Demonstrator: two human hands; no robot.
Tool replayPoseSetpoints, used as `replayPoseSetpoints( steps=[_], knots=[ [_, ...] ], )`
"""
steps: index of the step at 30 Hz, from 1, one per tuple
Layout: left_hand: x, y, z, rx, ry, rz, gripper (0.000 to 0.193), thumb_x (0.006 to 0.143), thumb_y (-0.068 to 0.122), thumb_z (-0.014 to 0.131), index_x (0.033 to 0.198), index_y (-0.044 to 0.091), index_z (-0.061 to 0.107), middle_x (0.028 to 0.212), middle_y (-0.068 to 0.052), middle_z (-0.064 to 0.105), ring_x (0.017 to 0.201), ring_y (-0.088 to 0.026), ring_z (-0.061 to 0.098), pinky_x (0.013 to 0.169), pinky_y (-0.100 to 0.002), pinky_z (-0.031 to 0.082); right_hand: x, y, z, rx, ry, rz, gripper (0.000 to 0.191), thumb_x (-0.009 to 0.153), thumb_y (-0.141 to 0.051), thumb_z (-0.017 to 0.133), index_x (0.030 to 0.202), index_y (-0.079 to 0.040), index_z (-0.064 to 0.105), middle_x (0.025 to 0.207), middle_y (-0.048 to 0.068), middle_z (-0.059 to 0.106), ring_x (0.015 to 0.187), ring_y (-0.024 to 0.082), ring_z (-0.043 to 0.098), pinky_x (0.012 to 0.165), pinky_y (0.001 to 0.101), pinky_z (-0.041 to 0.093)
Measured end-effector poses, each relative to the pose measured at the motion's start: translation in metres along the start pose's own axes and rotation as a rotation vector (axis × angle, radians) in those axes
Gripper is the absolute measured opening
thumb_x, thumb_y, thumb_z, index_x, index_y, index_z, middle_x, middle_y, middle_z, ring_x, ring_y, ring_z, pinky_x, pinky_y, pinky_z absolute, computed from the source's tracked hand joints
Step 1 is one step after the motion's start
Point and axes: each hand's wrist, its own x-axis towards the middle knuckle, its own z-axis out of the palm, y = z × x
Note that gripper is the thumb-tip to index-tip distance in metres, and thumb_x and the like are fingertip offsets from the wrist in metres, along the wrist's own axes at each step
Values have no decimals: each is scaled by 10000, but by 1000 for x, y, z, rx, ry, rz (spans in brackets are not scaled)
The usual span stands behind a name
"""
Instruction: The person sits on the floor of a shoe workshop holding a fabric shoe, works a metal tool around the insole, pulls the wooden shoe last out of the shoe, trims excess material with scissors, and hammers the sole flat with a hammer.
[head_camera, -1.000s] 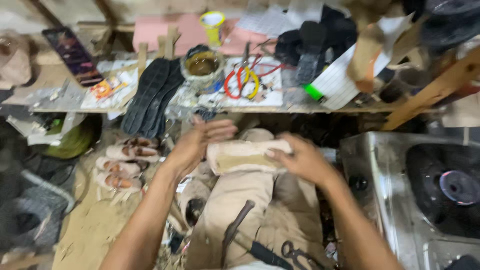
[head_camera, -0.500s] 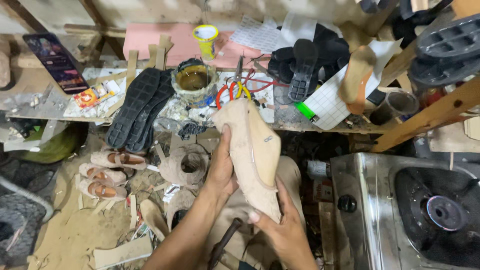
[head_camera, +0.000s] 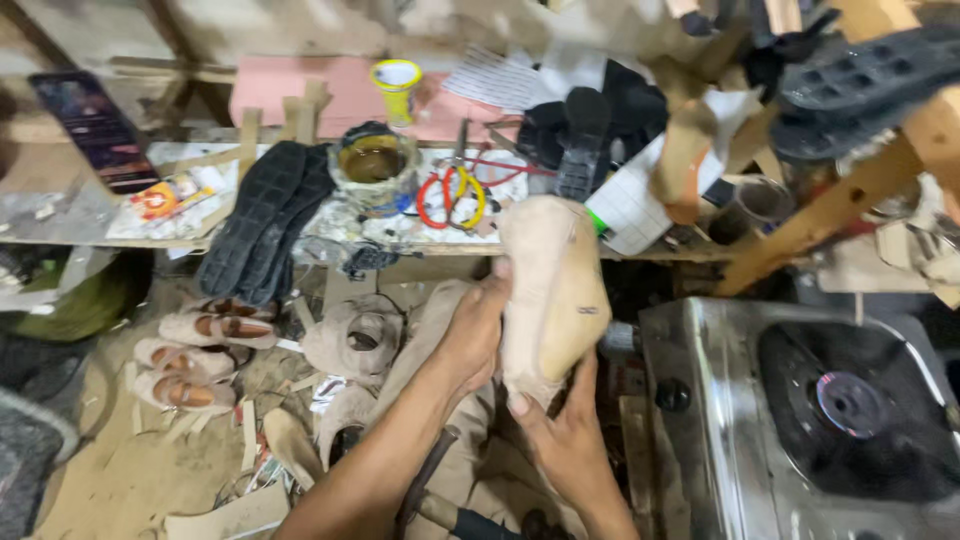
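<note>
The beige shoe upper on its last (head_camera: 552, 285) now stands sole-out at centre, rotated from lying flat. The left hand (head_camera: 470, 335) clasps its nine-o'clock edge; the right hand (head_camera: 565, 440) grips its heel from six o'clock, ready for inspection.

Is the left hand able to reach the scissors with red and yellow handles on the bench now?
Probably yes, but not at once. The scissors lie uncovered on the bench, just above the left hand. That hand, though, grips the beige shoe piece together with the right hand, so it must let go first.
</note>
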Motion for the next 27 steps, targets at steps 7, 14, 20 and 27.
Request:
replayPoseSetpoints(
  steps=[7, 14, 20, 27],
  knots=[
    [-21, -26, 47, 436, 8, 154, 554, 901, 116, 762, 1387, -39, 545, 1198, -141, 724, 1065, -180, 698, 939, -329, 571, -23, 18, -36, 361, 172, 425, 714, 889, -404, 606, 1479, -47, 422, 1123, 184, 650, 862, 282, 676, 725, 397, 559],
    [-39, -12, 21, 637, -159, -175, 469, 923, 95, 652, 1391, 74, 620, 995, -122, 783, 866, -165, 746, 803, -308, 617, -62, 20, -108, 787, 540, 469, 609, 1016, -505, 569, 1318, 24, 563, 974, 212, 673, 834, 308, 660, 711, 392, 528],
    [-51, 5, -25, 574, 265, -60, 296, 1020, 198, 606, 1242, 26, 698, 992, -100, 772, 834, -142, 689, 753, -268, 549, -86, -8, -207, -1115, 737, 372, 912, 780, -381, 832, 1497, -11, 406, 1239, 245, 611, 1091, 433, 622, 864, 529, 505],
    [-59, -3, -40, 533, 260, -104, 306, 998, 217, 608, 1221, 31, 707, 993, -102, 770, 840, -141, 696, 760, -279, 556, -77, -15, -235, -1595, 711, 696, 1053, 655, -484, 910, 1498, -57, 444, 1285, 232, 613, 1090, 435, 648, 891, 537, 526]
  ],
)
